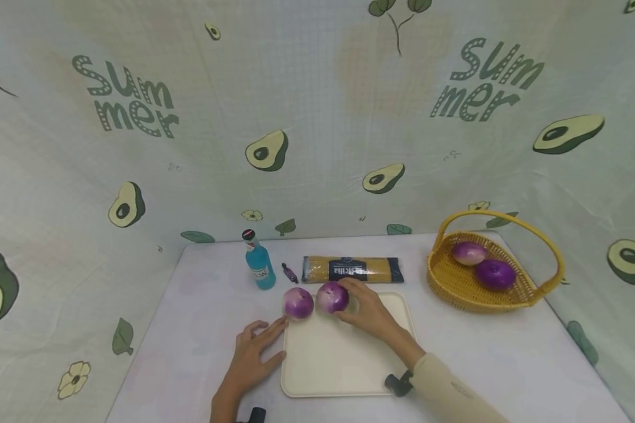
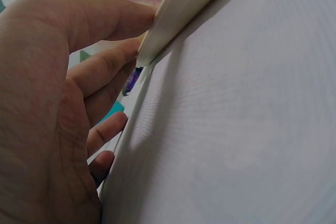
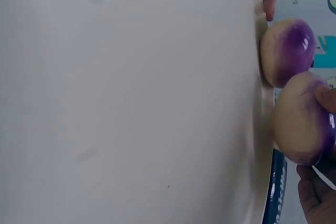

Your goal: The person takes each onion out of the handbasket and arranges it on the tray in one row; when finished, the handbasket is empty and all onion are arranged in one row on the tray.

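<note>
My right hand [image 1: 367,311] holds a purple-and-white turnip [image 1: 332,297] between thumb and fingers, over the far edge of a cream tray [image 1: 344,358]. A second turnip [image 1: 298,304] sits beside it at the tray's far left corner; the right wrist view shows the pale, pointed underside of the held turnip [image 3: 299,121]. With thumb and fingertips touching the tray's left rim [image 2: 163,27], my left hand [image 1: 251,356] rests beside it, fingers extended. In the left wrist view, the turnips are mostly hidden behind the fingers and rim.
Behind the tray lies a pack of spaghetti [image 1: 351,269]. A blue bottle [image 1: 260,263] stands to its left, with a small purple wrapped candy [image 1: 290,273] between them. At the right is a yellow wicker basket [image 1: 455,296] holding two purple vegetables [image 1: 495,275].
</note>
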Available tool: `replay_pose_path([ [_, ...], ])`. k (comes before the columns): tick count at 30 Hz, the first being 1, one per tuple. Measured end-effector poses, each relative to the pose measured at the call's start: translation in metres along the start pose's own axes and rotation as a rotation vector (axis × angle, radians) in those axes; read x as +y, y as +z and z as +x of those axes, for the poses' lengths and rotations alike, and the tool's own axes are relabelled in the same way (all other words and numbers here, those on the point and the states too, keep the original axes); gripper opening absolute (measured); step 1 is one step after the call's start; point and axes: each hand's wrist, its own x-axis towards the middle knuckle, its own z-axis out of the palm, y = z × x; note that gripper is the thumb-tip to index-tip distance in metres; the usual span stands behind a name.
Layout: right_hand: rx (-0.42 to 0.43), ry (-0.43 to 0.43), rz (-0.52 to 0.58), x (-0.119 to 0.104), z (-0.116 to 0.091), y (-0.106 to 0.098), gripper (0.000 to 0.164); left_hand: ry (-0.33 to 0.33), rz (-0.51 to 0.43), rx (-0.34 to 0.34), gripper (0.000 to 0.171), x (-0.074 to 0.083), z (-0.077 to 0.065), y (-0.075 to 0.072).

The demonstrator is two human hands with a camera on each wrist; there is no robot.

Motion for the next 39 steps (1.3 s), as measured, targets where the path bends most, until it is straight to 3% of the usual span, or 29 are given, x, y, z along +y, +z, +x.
replay_pose_path([
  [25, -0.059, -0.009, 0.033, 0.002, 0.005, 0.006, 0.075, 0.007, 0.015, 0.003, 0.063, -0.001, 0.000, 0.001],
  [32, -0.062, -0.012, -0.026, 0.002, -0.001, -0.011, 0.075, 0.001, -0.010, -0.014, 0.062, 0.001, 0.000, 0.001],
  [39, -0.034, 0.060, -0.096, 0.005, -0.012, -0.041, 0.070, 0.020, -0.018, 0.002, 0.064, -0.001, 0.002, 0.000],
])
